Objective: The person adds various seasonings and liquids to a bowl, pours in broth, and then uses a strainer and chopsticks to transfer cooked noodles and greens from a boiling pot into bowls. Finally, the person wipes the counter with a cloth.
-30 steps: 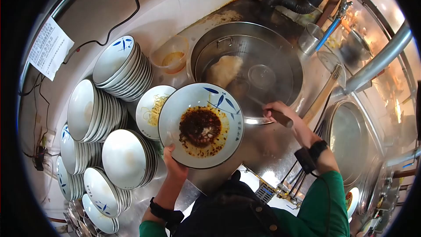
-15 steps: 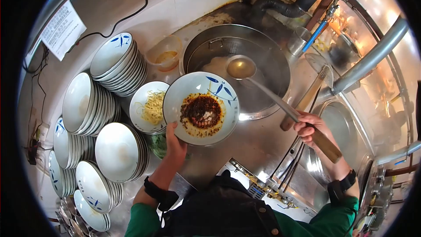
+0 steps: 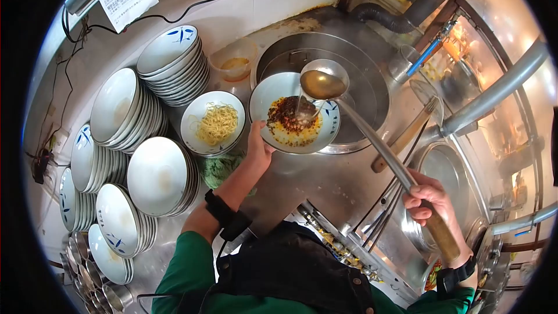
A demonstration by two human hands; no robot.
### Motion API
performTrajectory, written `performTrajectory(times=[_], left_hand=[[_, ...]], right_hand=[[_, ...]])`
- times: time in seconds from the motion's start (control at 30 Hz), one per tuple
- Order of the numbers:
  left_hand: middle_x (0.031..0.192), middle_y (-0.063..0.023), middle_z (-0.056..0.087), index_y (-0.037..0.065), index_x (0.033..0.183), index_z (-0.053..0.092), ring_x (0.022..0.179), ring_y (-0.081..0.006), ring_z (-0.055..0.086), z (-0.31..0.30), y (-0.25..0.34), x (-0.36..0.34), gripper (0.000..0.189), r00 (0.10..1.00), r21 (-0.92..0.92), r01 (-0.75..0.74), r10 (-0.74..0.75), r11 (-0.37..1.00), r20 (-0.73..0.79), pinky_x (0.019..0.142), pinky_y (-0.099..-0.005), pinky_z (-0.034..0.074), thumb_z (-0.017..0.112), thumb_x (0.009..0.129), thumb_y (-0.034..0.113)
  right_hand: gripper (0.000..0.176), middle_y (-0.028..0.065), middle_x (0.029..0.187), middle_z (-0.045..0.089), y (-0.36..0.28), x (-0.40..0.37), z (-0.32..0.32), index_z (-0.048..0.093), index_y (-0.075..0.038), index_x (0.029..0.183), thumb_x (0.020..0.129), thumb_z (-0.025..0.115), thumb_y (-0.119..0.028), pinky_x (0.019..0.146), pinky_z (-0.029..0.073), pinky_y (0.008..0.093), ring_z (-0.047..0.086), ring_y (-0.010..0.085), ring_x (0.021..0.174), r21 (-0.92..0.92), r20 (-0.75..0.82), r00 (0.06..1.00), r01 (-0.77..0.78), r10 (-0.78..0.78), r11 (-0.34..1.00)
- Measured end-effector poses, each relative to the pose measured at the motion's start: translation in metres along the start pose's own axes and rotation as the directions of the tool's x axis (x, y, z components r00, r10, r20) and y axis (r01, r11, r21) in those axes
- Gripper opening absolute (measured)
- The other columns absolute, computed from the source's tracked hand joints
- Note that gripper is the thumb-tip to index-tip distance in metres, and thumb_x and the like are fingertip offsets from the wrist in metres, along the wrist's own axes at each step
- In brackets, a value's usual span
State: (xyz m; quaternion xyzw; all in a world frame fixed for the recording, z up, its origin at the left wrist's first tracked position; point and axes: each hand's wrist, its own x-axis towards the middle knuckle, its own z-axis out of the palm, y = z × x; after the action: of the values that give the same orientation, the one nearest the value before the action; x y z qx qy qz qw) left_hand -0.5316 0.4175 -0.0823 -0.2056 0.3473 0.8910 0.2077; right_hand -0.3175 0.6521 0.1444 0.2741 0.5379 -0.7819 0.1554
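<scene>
My left hand (image 3: 260, 148) grips the left rim of a white bowl (image 3: 264, 94) with a blue leaf pattern, which holds dark red chili seasoning (image 3: 288, 117) and oil. In my right hand (image 3: 429, 197) is the wooden handle of a long metal ladle (image 3: 322, 83). Its cup, with yellowish broth in it, is tilted over the bowl's upper right part, and a thin stream falls into the seasoning. Behind the bowl stands a large steaming pot (image 3: 378, 110). A second bowl with noodles (image 3: 218, 124) sits just left of the held bowl.
Several stacks of white bowls (image 3: 157, 177) fill the left side. A green cloth (image 3: 220, 170) lies below the noodle bowl. Behind is a plastic container (image 3: 235, 67) with orange liquid. At right are a wooden-handled tool (image 3: 407, 134), long thin rods (image 3: 383, 221) and a round metal vessel (image 3: 444, 168).
The ladle cup has moved from above the pot to over the bowl and now pours. The held bowl lies nearer the pot and under the ladle. The camera view has shifted slightly.
</scene>
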Motion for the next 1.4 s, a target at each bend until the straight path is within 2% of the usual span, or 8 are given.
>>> performTrajectory(times=[0.5, 0.63, 0.8, 0.87, 1.2, 1.27, 1.37, 1.4], left_hand=[[0.083, 0.0023, 0.052, 0.014, 0.095, 0.045, 0.066, -0.0086, 0.052, -0.017, -0.007, 0.014, 0.022, 0.997, 0.030, -0.013, 0.011, 0.999, 0.082, 0.046, -0.0226, 0.038, 0.049, 0.079, 0.028], [0.089, -0.0003, 0.054, 0.013, 0.100, 0.047, 0.084, -0.0117, 0.055, -0.023, -0.007, 0.013, 0.025, 0.990, 0.057, -0.060, 0.052, 0.997, 0.131, 0.060, -0.0272, 0.045, 0.048, 0.080, 0.027], [0.112, -0.0088, 0.052, 0.006, 0.115, 0.046, 0.103, -0.0250, 0.051, -0.033, 0.005, 0.010, 0.043, 0.948, 0.073, -0.044, 0.019, 0.996, 0.317, 0.087, -0.0414, 0.043, 0.047, 0.080, 0.031], [0.120, -0.0116, 0.046, 0.007, 0.120, 0.042, 0.110, -0.0253, 0.047, -0.027, 0.014, -0.004, 0.050, 0.957, 0.207, -0.125, 0.063, 0.970, 0.283, 0.093, -0.0417, 0.039, 0.048, 0.079, 0.035], [0.114, -0.0121, 0.050, 0.004, 0.115, 0.045, 0.104, -0.0253, 0.050, 0.004, 0.014, -0.049, 0.047, 0.961, 0.524, -0.202, 0.065, 0.828, 0.269, 0.088, -0.0386, 0.042, 0.048, 0.078, 0.032], [0.110, -0.0114, 0.052, 0.004, 0.113, 0.047, 0.101, -0.0242, 0.052, 0.015, 0.001, -0.071, 0.043, 0.971, 0.354, 0.040, -0.120, 0.934, 0.207, 0.087, -0.0372, 0.043, 0.046, 0.079, 0.031], [0.108, -0.0112, 0.054, 0.005, 0.110, 0.049, 0.100, -0.0234, 0.053, 0.037, -0.036, -0.114, 0.038, 0.903, 0.405, 0.100, -0.254, 0.909, 0.347, 0.087, -0.0369, 0.043, 0.044, 0.081, 0.029], [0.108, -0.0103, 0.053, 0.005, 0.110, 0.048, 0.101, -0.0231, 0.053, 0.041, -0.053, -0.127, 0.037, 0.949, 0.626, -0.117, -0.100, 0.771, 0.299, 0.088, -0.0370, 0.043, 0.042, 0.082, 0.028]], right_hand=[[0.060, 0.0030, 0.063, 0.048, 0.065, 0.003, 0.001, 0.026, -0.002, 0.134, 0.078, 0.046, 0.006, 0.045, 0.040, 0.0200, 0.045, 0.0074, 0.048, -0.430, -0.035, 0.982, 0.154, -0.187, 0.889], [0.058, 0.0098, 0.053, 0.051, 0.102, 0.013, -0.025, 0.033, 0.001, 0.129, 0.075, 0.053, -0.001, 0.046, 0.046, 0.0276, 0.054, 0.0150, 0.044, -0.860, -0.002, 0.866, 0.254, -0.500, 0.443], [0.072, 0.0171, 0.066, 0.057, 0.150, 0.051, -0.040, 0.018, -0.003, 0.134, 0.074, 0.056, -0.016, 0.050, 0.048, 0.0373, 0.057, 0.0303, 0.051, -0.972, 0.038, 0.798, 0.168, -0.602, 0.162], [0.078, 0.0171, 0.075, 0.058, 0.162, 0.065, -0.029, 0.015, -0.001, 0.134, 0.069, 0.057, -0.012, 0.061, 0.047, 0.0400, 0.058, 0.0332, 0.067, -0.945, -0.070, 0.877, 0.094, -0.475, 0.313], [0.075, 0.0160, 0.075, 0.056, 0.264, 0.079, -0.004, 0.016, 0.003, 0.134, 0.072, 0.054, -0.012, 0.054, 0.044, 0.0377, 0.056, 0.0305, 0.058, -0.954, -0.013, 0.813, 0.163, -0.582, 0.250], [0.070, 0.0162, 0.079, 0.056, 0.284, 0.074, -0.004, 0.020, 0.000, 0.134, 0.075, 0.054, -0.017, 0.057, 0.045, 0.0385, 0.057, 0.0310, 0.063, -0.936, -0.019, 0.805, 0.194, -0.593, 0.293], [0.065, 0.0159, 0.083, 0.057, 0.319, 0.065, -0.014, 0.024, -0.001, 0.133, 0.077, 0.053, -0.020, 0.062, 0.046, 0.0392, 0.058, 0.0319, 0.070, -0.907, -0.041, 0.782, 0.232, -0.622, 0.352], [0.059, 0.0150, 0.088, 0.057, 0.326, 0.053, -0.020, 0.030, -0.002, 0.130, 0.082, 0.054, -0.025, 0.058, 0.047, 0.0384, 0.058, 0.0308, 0.067, -0.914, -0.010, 0.777, 0.248, -0.630, 0.320]])
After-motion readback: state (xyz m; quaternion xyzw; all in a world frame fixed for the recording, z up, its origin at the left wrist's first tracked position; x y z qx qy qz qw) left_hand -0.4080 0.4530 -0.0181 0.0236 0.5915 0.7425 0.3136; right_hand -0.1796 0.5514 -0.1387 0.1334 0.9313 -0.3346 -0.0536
